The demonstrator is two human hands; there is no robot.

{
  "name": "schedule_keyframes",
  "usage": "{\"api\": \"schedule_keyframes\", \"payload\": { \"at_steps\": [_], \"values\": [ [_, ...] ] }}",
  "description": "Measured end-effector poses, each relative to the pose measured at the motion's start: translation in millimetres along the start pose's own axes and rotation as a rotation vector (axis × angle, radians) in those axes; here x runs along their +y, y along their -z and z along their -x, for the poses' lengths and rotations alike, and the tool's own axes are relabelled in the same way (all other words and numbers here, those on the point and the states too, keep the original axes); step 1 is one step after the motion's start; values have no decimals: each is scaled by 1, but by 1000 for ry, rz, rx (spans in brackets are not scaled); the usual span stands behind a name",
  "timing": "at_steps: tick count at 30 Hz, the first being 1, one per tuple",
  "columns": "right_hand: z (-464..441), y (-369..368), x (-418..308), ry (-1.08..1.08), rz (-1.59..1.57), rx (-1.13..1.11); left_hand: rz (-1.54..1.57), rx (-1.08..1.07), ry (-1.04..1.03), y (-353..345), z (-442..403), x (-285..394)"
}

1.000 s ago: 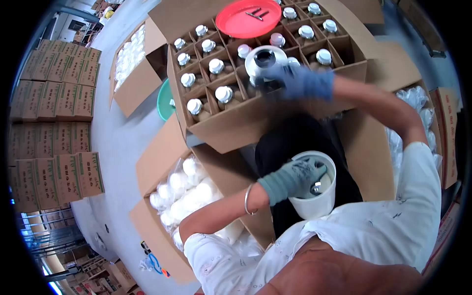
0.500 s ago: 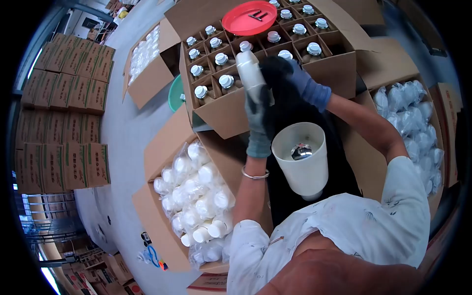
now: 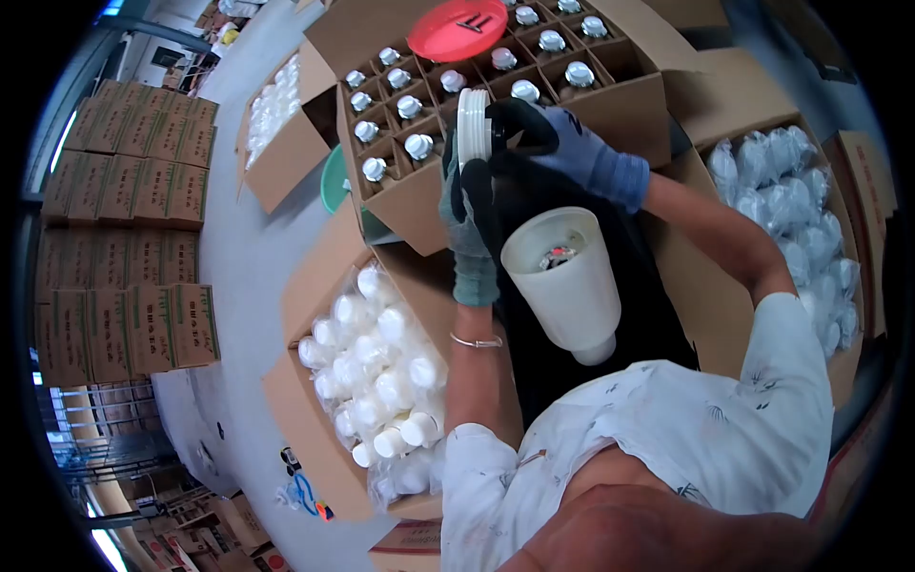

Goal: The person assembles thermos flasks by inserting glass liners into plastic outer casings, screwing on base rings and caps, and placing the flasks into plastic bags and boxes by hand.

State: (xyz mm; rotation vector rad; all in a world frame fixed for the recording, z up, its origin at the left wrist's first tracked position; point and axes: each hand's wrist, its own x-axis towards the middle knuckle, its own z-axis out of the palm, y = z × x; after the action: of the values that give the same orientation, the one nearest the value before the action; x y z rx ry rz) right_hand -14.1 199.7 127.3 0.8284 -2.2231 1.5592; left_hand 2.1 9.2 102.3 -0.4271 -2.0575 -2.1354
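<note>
We're holding a white ribbed piece [image 3: 474,129] in the left hand [image 3: 469,214], by the bottle box [image 3: 415,212]; we're touching its side with the right hand [image 3: 572,148], grip unclear. White tub [image 3: 572,286] is resting on our lap.

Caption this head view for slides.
Left hand grips a ribbed white part, right hand alongside, near a carton of capped bottles.

Red plate [image 3: 457,29]; white shirt [image 3: 639,429], seemingly with dark sprigs.

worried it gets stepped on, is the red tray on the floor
No, the red tray rests on top of the open, divided carton.
</note>
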Motion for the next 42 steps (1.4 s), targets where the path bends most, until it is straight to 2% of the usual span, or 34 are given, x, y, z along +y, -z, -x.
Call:
{"api": "schedule_keyframes", "payload": {
  "at_steps": [1,3,4,5,6,7,8,11,12,13,15,16,18,19,22,26,28,29,31,32,33,35,37,38,40,41,42],
  "values": [
    [2,1,-2,-124,-272,-25,-162,-15,-39,5,10,-12],
    [8,7,21,-449,-805,-28,-412,-9,-291,7,22,-19],
    [18,5,19,-484,-689,16,-342,-33,-260,5,26,-15],
    [23,10,17,-509,-622,-41,-269,-50,-238,1,26,-9],
    [24,16,11,-534,-556,-99,-46,9,0,16,39,-33],
    [28,20,10,-560,-489,-158,-115,-137,-36,19,39,-22],
    [38,29,41,-458,-129,-242,-183,-285,-74,25,35,-7],
    [61,48,77,-455,-100,-136,-509,-731,-243,32,33,6],
    [66,36,64,-524,-557,-81,-509,-774,-254,30,32,8],
    [68,23,57,-465,-532,-118,-507,-817,-268,26,29,11],
    [71,-2,48,-343,-483,-189,-489,-852,-258,17,24,17],
    [73,-9,41,-264,-233,-228,-482,-866,-254,16,22,18],
    [71,-16,23,-366,-305,-230,-488,-877,-287,16,24,15],
    [67,-12,9,-497,-358,-246,-489,-883,-302,17,25,13],
    [66,-4,-13,-592,-239,-259,-531,-927,-331,15,27,9],
    [78,1,-21,-621,-23,-280,-481,-1029,-322,4,26,14],
    [90,-7,-15,-608,-53,-205,-507,-1075,-374,3,25,7],
    [94,-11,-13,-599,-70,-166,-549,-1058,-378,3,27,7],
    [88,-18,-7,-584,-182,-283,-638,-1030,-376,6,39,12],
    [83,-22,1,-568,-294,-359,-681,-999,-261,8,48,19],
    [77,-25,11,-544,-407,-432,-747,-929,-232,5,56,30],
    [69,-28,31,-378,-527,-560,-874,-820,-188,-1,72,40],
    [65,-31,36,-261,-548,-606,-726,-731,-220,7,69,31],
    [67,-29,34,-121,-388,-589,-511,-555,-58,7,79,17],
    [81,-12,19,-113,-352,-530,41,-136,120,5,96,-9],
    [92,1,7,-119,-332,-498,71,24,137,-5,103,-18],
    [108,14,-14,-90,-89,-471,111,70,195,-10,114,-51]
  ]
}}
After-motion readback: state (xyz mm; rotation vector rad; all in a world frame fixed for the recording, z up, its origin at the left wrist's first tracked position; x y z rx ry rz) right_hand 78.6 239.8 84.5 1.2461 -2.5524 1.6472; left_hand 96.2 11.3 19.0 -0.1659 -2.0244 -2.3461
